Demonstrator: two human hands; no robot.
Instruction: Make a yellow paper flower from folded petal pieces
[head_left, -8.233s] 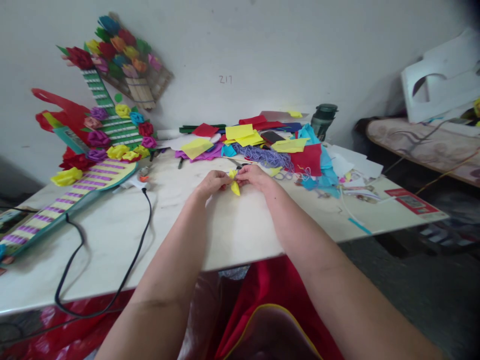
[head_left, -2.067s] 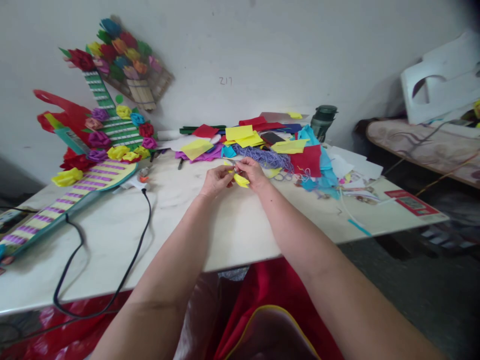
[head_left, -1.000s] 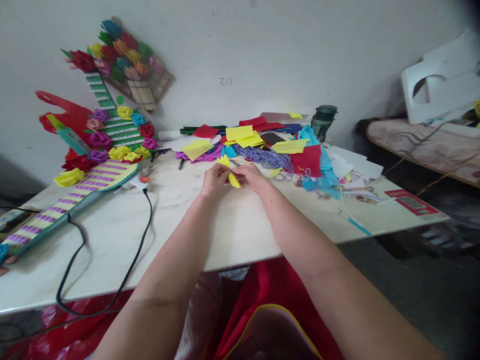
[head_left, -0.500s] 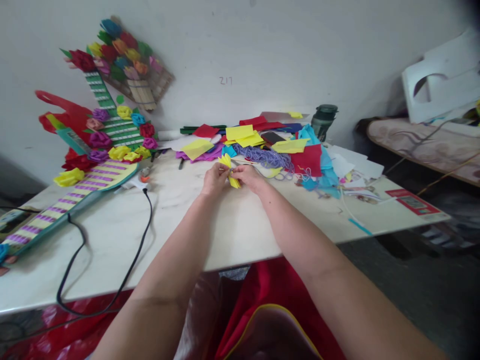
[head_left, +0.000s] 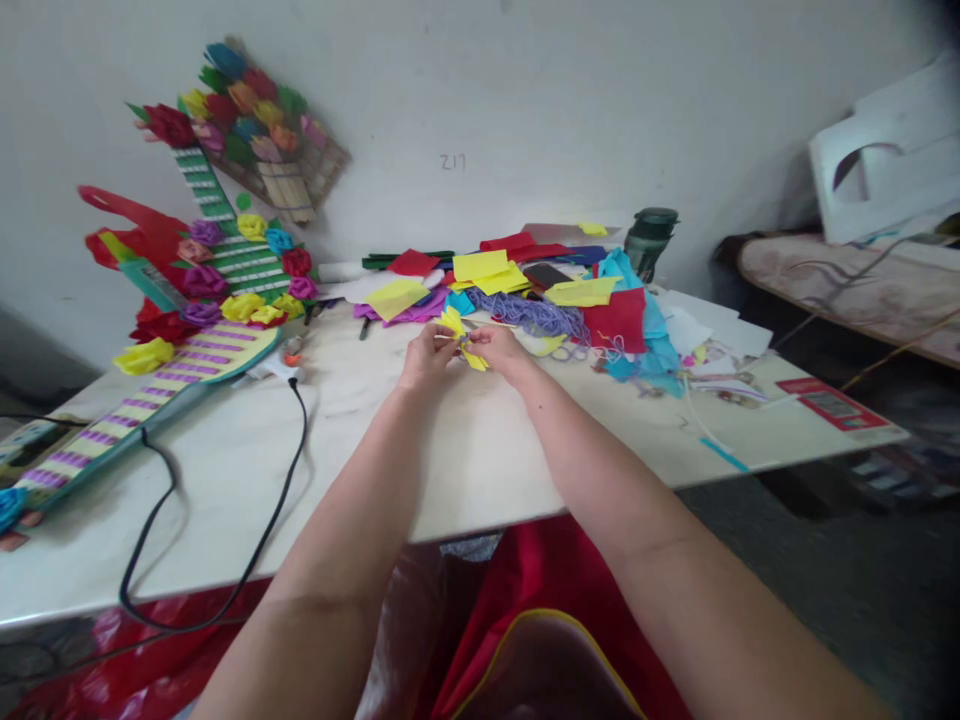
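Note:
Between my two hands is a piece of gathered yellow crepe paper [head_left: 453, 321], pinched narrow at its middle and fanning out at the top and the bottom. My left hand [head_left: 424, 356] is closed at its left side, thumb and fingers pinching near the middle. On the other side my right hand [head_left: 498, 349] also pinches close to the middle; a bit of purple yarn seems to be there, but it is too small to be sure. Just behind lie a heap of purple yarn [head_left: 529, 314] and stacked yellow paper sheets [head_left: 480, 266].
Red paper [head_left: 615, 320], blue paper [head_left: 654, 335] and a dark green bottle [head_left: 651, 243] stand or lie at the back right. At left are a flower-decorated striped board [head_left: 161, 385], a glue gun [head_left: 281, 365] with its black cord [head_left: 289, 480], and a red bag [head_left: 135, 225].
The yellow paper has turned slightly and its lower end spreads a little more between my fingers. Both hands stay in nearly the same place.

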